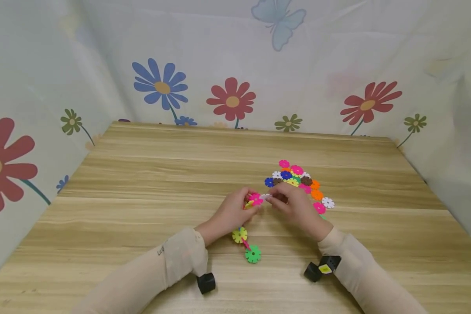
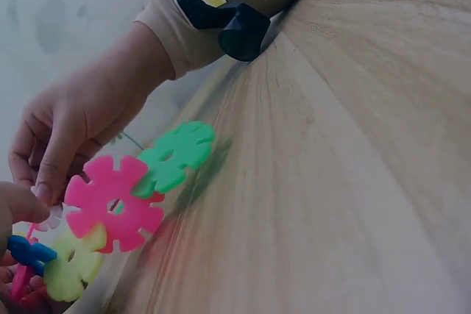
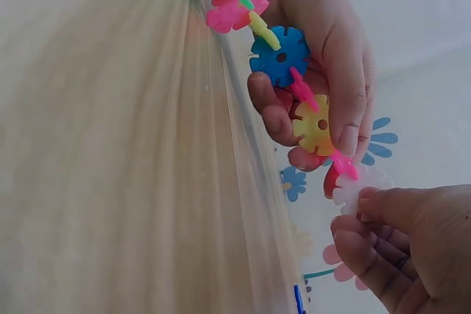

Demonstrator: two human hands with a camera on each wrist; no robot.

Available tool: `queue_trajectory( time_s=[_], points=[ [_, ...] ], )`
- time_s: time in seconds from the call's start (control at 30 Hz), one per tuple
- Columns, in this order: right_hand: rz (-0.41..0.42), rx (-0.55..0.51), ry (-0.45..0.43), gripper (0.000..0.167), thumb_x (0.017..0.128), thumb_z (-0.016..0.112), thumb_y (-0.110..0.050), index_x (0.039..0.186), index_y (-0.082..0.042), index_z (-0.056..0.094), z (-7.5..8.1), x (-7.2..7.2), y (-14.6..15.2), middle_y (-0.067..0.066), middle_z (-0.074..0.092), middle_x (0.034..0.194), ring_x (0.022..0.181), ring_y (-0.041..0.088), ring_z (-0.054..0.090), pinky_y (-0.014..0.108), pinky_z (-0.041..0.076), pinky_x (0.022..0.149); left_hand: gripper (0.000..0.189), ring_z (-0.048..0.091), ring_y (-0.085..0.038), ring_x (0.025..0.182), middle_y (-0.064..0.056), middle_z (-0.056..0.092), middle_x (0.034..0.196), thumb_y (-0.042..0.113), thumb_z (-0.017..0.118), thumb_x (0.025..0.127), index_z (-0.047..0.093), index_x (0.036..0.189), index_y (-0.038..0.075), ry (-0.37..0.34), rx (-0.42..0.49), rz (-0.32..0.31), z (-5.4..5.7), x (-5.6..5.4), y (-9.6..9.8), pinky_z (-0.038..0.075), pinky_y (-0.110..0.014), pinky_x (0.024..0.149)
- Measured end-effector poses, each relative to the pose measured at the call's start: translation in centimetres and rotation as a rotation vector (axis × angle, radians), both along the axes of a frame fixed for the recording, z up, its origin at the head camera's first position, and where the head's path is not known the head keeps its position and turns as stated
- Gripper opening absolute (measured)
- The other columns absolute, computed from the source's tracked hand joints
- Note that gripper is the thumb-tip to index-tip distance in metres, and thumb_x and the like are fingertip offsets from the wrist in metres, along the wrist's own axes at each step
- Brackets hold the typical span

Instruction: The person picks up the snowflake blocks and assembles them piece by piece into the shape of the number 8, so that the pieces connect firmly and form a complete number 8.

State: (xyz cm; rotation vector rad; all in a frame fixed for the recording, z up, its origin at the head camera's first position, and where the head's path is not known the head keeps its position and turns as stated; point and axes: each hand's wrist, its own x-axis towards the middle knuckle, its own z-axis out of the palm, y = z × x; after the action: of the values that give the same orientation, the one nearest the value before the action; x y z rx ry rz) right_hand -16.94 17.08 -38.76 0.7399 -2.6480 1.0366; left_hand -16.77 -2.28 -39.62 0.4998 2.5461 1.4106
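My left hand [image 1: 228, 213] holds a chain of slotted plastic snowflake discs, its thumb and fingers around the yellow disc [image 3: 313, 126] and the pink disc [image 3: 344, 166] near its upper end. Between thumb and fingertips, my right hand [image 1: 300, 211] pinches a white snowflake disc [image 3: 347, 193], which meets that pink disc at its edge. Below the left hand the chain hangs down through a blue disc [image 3: 281, 56], a larger pink disc [image 2: 110, 207] and a green disc [image 1: 253, 254] at the end. The left palm hides part of the chain.
A loose pile of snowflake discs [image 1: 292, 182] in several colours lies just beyond the right hand on the wooden table [image 1: 161, 161]. A white disc [image 1: 328, 203] and a pink disc [image 1: 319, 208] lie at its right. Flower-printed curtains [image 1: 318, 87] enclose the table's back and sides.
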Motion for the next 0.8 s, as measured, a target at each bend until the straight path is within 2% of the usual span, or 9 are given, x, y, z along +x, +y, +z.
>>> queue_trajectory(
  time_s=[0.1, 0.23, 0.5, 0.63, 0.8],
  points=[
    [-0.012, -0.031, -0.065, 0.010, 0.088, 0.069, -0.012, 0.096, -0.006, 0.067, -0.12, -0.13, 0.01, 0.003, 0.069, 0.083, 0.072, 0.010, 0.060, 0.020, 0.052, 0.066, 0.038, 0.054, -0.011, 0.049, -0.005, 0.059, 0.070, 0.019, 0.063, 0.093, 0.050, 0.126, 0.005, -0.066, 0.059, -0.007, -0.15, -0.11, -0.02, 0.047, -0.024, 0.048],
    [-0.004, -0.086, -0.131, 0.010, 0.089, 0.066, -0.008, 0.099, -0.004, 0.065, -0.26, -0.27, 0.04, 0.007, 0.071, 0.087, 0.077, 0.013, 0.067, 0.021, 0.055, 0.072, 0.037, 0.056, -0.012, 0.051, -0.007, 0.060, 0.077, 0.018, 0.060, 0.094, 0.048, 0.127, 0.003, -0.095, 0.127, -0.005, -0.43, -0.24, -0.09, 0.051, -0.027, 0.050],
    [0.138, -0.136, -0.097, 0.008, 0.087, 0.067, -0.003, 0.095, -0.002, 0.066, -0.39, -0.34, -0.20, 0.008, 0.071, 0.087, 0.079, 0.017, 0.069, 0.023, 0.057, 0.074, 0.040, 0.057, -0.015, 0.052, -0.015, 0.063, 0.081, 0.034, 0.052, 0.099, 0.049, 0.126, 0.004, -0.154, 0.230, -0.033, -0.30, -0.27, -0.21, 0.053, -0.030, 0.051],
    [0.153, -0.130, -0.097, 0.007, 0.087, 0.067, -0.004, 0.094, -0.004, 0.066, -0.42, -0.26, -0.42, 0.006, 0.070, 0.086, 0.077, 0.012, 0.067, 0.022, 0.056, 0.073, 0.036, 0.057, -0.014, 0.052, -0.013, 0.063, 0.082, 0.035, 0.050, 0.100, 0.053, 0.119, 0.005, -0.127, 0.206, -0.030, -0.55, -0.31, -0.20, 0.051, -0.028, 0.051],
    [0.111, -0.085, -0.073, 0.007, 0.087, 0.070, -0.008, 0.093, -0.007, 0.067, -0.51, -0.32, -0.35, 0.003, 0.068, 0.084, 0.075, 0.009, 0.062, 0.021, 0.054, 0.068, 0.031, 0.055, -0.012, 0.055, -0.009, 0.065, 0.082, 0.033, 0.049, 0.101, 0.057, 0.111, 0.005, -0.081, 0.151, -0.013, -0.62, -0.21, -0.15, 0.049, -0.026, 0.054]
  ],
)
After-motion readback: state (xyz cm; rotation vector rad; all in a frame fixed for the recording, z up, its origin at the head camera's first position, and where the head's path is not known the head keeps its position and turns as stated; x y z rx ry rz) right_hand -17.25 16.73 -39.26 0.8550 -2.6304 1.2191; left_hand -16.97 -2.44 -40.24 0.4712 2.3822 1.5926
